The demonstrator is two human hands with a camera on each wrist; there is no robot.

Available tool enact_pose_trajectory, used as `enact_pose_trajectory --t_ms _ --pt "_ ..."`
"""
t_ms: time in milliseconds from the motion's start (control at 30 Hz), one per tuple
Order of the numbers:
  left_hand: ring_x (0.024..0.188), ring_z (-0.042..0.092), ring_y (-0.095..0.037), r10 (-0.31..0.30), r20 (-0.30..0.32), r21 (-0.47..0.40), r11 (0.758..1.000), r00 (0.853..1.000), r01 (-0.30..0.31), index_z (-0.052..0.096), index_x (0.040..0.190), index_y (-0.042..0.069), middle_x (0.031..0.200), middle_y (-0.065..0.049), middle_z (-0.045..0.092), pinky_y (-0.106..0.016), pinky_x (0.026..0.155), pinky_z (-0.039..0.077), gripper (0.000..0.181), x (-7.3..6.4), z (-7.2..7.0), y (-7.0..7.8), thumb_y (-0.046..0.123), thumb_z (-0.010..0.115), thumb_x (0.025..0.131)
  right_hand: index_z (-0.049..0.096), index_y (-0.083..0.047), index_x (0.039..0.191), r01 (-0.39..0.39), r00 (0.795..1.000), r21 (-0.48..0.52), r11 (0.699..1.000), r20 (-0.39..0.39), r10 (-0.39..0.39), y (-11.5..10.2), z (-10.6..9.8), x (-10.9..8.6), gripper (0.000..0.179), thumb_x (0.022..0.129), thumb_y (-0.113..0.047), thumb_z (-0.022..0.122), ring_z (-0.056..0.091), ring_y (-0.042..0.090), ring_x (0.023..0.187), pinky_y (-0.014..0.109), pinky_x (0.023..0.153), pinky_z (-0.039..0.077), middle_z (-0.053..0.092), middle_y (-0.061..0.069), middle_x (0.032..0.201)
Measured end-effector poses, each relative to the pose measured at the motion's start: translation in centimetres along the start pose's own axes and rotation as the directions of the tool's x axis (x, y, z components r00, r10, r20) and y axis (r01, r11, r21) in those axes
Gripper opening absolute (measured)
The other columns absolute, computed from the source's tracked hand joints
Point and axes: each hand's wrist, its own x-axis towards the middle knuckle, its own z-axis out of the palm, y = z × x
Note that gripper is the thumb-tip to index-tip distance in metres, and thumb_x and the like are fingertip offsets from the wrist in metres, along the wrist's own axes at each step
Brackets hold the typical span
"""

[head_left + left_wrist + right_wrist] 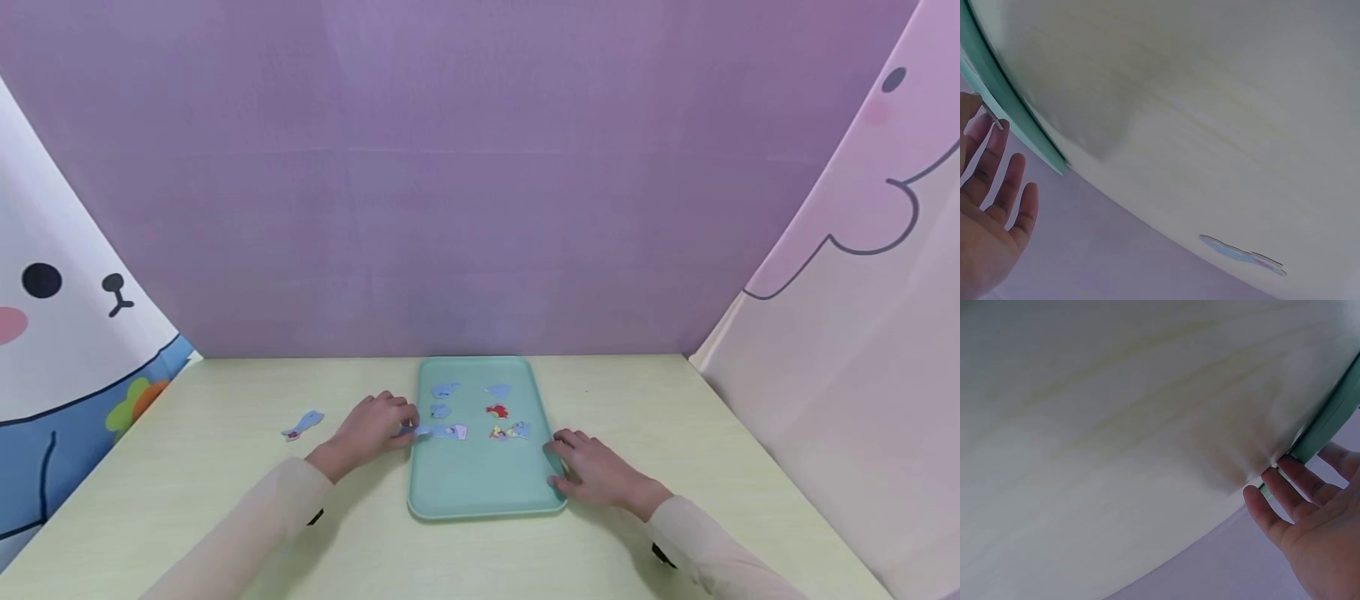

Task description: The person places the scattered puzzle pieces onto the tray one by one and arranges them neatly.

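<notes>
A flat green tray (487,492) lies on the table, bearing several small flat picture cutouts in rows. At its left rim my left hand (375,427) pinches a thin light-blue cutout (423,431) between thumb and index finger; in the left wrist view the cutout (992,116) is seen edge-on. The held piece's tip meets or overlaps a blue-and-white cutout (451,432) on the tray. My right hand (600,471) rests against the tray's right rim with relaxed, slightly spread fingers. Also on the tray are a red cutout (497,411) and a yellow one (498,433).
A blue spoon-shaped cutout (303,425) lies on the pale wooden table (225,500), left of my left hand. Behind the table hangs a purple cloth (480,183). Cartoon-printed curtains stand at the left (60,350) and right (862,333).
</notes>
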Motion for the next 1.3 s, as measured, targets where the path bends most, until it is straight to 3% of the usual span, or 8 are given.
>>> enact_pose_trajectory --t_ms 300,733,967,1300 --pt "0.078 0.052 -0.013 0.056 0.013 -0.024 0.998 0.998 -0.055 0.068 0.088 0.019 0.086 0.006 0.066 -0.028 0.063 0.041 0.016 -0.2 0.2 1.8 0.029 0.072 0.076 0.053 -0.007 0.122 -0.005 1.000 0.006 1.000 0.009 0.005 0.0 0.0 0.0 0.047 0.085 -0.034 0.060 0.049 0.025 0.109 0.044 0.088 0.043 0.051 0.011 0.123" --pt "0.083 0.052 -0.013 0.072 0.051 -0.060 0.996 0.996 -0.069 0.067 0.088 0.020 0.091 0.006 0.066 -0.031 0.067 0.041 0.015 -0.1 0.6 3.6 0.029 0.071 0.077 0.054 -0.007 0.122 0.006 1.000 -0.003 1.000 0.000 -0.006 0.0 -0.1 -0.1 0.046 0.085 -0.034 0.060 0.049 0.025 0.110 0.044 0.088 0.044 0.051 0.011 0.123" --pt "0.084 0.052 -0.015 0.077 0.072 -0.039 0.997 0.994 -0.074 0.065 0.085 0.021 0.088 0.007 0.064 -0.033 0.067 0.041 0.013 -0.3 0.9 4.1 0.029 0.071 0.077 0.053 -0.007 0.122 0.003 1.000 0.001 1.000 0.011 -0.003 -0.1 -0.1 -0.1 0.046 0.085 -0.034 0.059 0.049 0.026 0.111 0.044 0.089 0.043 0.050 0.012 0.123" --pt "0.083 0.052 -0.015 0.082 0.044 -0.019 0.997 0.996 -0.081 0.064 0.084 0.021 0.087 0.006 0.063 -0.032 0.065 0.040 0.013 -0.4 1.1 4.3 0.030 0.071 0.077 0.053 -0.007 0.122 0.002 1.000 -0.001 1.000 0.010 -0.002 0.0 -0.1 -0.1 0.046 0.085 -0.034 0.060 0.049 0.026 0.110 0.044 0.088 0.044 0.050 0.011 0.123"
